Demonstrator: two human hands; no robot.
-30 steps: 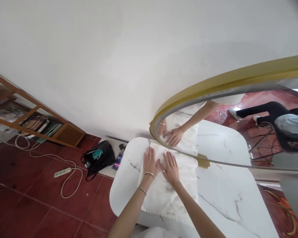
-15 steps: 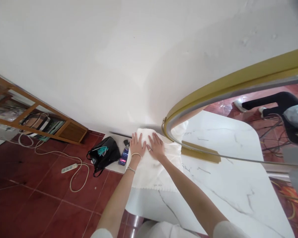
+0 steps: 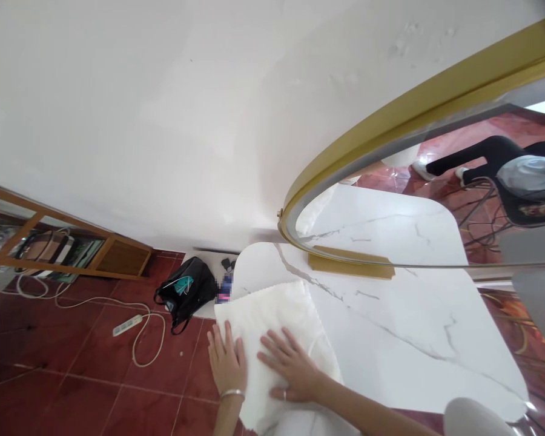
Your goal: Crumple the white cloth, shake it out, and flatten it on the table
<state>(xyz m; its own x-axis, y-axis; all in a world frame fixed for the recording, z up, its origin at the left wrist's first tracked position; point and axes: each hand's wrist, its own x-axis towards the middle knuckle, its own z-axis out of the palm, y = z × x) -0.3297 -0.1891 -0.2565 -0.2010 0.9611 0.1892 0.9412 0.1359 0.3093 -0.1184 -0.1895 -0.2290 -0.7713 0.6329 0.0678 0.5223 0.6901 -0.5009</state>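
Observation:
A white cloth (image 3: 281, 309) with scalloped edges lies over the left end of a white marbled table (image 3: 418, 339), its near part reaching the front edge. My left hand (image 3: 228, 360) rests flat on the cloth's left side, fingers spread, a bracelet at the wrist. To its right, my right hand (image 3: 295, 366) presses flat on the cloth with fingers apart and a ring on one finger. Neither hand grips anything.
A gold-framed round mirror (image 3: 372, 142) stands at the table's back, reflecting a seated person's legs. Left of the table are a black bag (image 3: 193, 293), a phone (image 3: 224, 289), a power strip (image 3: 127, 325) with its cable, and a wooden cabinet (image 3: 122, 254).
Both hands and the cloth have come back from the wall toward the table's front edge. The far left corner of the table is now uncovered. The view has shifted.

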